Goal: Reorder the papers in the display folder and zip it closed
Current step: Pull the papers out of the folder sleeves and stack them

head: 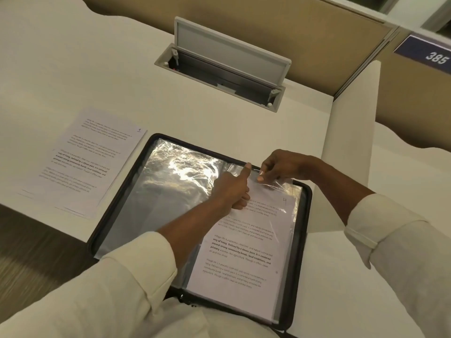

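A black zip display folder [114, 206] lies open on the white desk, its left side showing shiny empty plastic sleeves [170, 181]. On the right side lies a printed sheet marked 4 [244, 252], partly inside a clear sleeve. My right hand [278, 167] pinches the top edge of that clear sleeve. My left hand [234, 189] has its fingers curled at the top of the sheet marked 4, with the thumb pointing up along the sleeve opening. A second printed sheet marked 1 [83, 164] lies flat on the desk left of the folder.
An open grey cable hatch [227, 64] sits in the desk behind the folder. A tan partition [292, 25] runs along the back, and a white divider wall [349, 142] stands at the right. The desk's front edge drops to dark floor [29, 245] at lower left.
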Demonstrator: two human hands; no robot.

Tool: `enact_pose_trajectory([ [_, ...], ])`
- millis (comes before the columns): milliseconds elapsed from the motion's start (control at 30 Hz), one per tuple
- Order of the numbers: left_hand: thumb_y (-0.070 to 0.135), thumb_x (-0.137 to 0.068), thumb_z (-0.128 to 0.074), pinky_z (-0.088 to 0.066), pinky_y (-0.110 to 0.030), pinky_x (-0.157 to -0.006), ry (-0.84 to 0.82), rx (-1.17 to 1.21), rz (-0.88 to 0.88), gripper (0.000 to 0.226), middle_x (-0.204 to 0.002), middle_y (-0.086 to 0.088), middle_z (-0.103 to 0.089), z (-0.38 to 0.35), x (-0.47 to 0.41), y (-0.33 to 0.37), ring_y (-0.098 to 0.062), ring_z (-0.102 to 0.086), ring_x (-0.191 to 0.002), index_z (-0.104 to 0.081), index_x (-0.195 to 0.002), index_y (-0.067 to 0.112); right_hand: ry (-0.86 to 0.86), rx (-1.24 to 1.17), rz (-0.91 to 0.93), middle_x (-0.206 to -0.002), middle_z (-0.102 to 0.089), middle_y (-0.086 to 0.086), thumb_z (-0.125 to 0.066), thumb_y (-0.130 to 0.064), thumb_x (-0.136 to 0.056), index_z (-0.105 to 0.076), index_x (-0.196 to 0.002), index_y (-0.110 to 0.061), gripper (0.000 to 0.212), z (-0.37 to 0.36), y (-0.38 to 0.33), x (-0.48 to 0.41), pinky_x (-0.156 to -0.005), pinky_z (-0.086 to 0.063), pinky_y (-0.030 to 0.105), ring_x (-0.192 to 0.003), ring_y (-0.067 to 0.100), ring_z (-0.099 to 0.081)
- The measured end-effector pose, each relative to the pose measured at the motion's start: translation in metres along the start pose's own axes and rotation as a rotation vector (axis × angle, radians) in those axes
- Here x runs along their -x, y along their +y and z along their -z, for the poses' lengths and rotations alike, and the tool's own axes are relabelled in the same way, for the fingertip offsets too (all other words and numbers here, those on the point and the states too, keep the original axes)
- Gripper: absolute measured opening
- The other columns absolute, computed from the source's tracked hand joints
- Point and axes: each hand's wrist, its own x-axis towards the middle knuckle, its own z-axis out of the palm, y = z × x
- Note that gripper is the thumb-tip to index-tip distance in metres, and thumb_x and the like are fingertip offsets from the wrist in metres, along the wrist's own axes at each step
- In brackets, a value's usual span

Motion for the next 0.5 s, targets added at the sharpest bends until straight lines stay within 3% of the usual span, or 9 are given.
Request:
enact_pose_trajectory([
  [67, 0.053, -0.101, -0.066, -0.062, -0.032, -0.054, -0.028, 0.029, 0.039, 0.058, -0.081, -0.02, -0.079, 0.001, -0.003, 0.005, -0.028, -0.075, -0.061, -0.075, -0.098, -0.005, -0.005, -0.053, 0.013, -0.086, -0.07, 0.013, -0.09, -0.045, -0.068, -0.076, -0.094, 0.004, 0.057, -0.001, 0.001, -0.003, -0.072, -0.046, 0.033, -0.079, 0.02, -0.057],
  [200, 0.019, -0.102, -0.059, -0.058, -0.028, -0.05, -0.075, 0.086, 0.071, 0.03, -0.083, -0.021, -0.079, 0.0, -0.001, 0.01, -0.025, -0.068, -0.058, -0.072, -0.104, -0.008, -0.019, -0.134, 0.013, -0.079, -0.069, 0.011, -0.085, -0.04, -0.074, -0.076, -0.085, -0.002, 0.041, -0.002, 0.003, -0.004, -0.061, -0.049, 0.025, -0.07, 0.017, -0.057],
  [367, 0.017, -0.099, -0.057, -0.061, -0.03, -0.058, -0.04, 0.069, 0.037, 0.027, -0.083, -0.018, -0.08, -0.002, -0.005, 0.007, -0.021, -0.069, -0.057, -0.075, -0.102, -0.004, 0.126, -0.188, 0.011, -0.101, -0.075, 0.022, -0.089, -0.048, -0.064, -0.079, -0.098, -0.004, 0.057, -0.002, 0.011, -0.009, -0.074, -0.055, 0.041, -0.084, 0.029, -0.065],
  [433, 0.018, -0.098, -0.058, -0.061, -0.031, -0.06, -0.029, 0.064, 0.033, 0.026, -0.081, -0.015, -0.08, -0.003, -0.007, 0.005, -0.02, -0.071, -0.059, -0.075, -0.097, -0.001, 0.15, -0.146, 0.008, -0.107, -0.076, 0.019, -0.092, -0.042, -0.069, -0.076, -0.104, -0.01, 0.05, 0.001, 0.013, -0.008, -0.084, -0.057, 0.045, -0.088, 0.026, -0.069],
  [500, 0.019, -0.098, -0.058, -0.06, -0.029, -0.059, -0.025, 0.068, 0.023, 0.026, -0.08, -0.014, -0.08, -0.003, -0.007, 0.003, -0.02, -0.071, -0.059, -0.075, -0.095, 0.0, 0.155, -0.086, 0.019, -0.107, -0.075, 0.02, -0.091, -0.028, -0.078, -0.071, -0.108, -0.011, 0.04, 0.004, 0.015, -0.008, -0.084, -0.058, 0.043, -0.087, 0.025, -0.069],
])
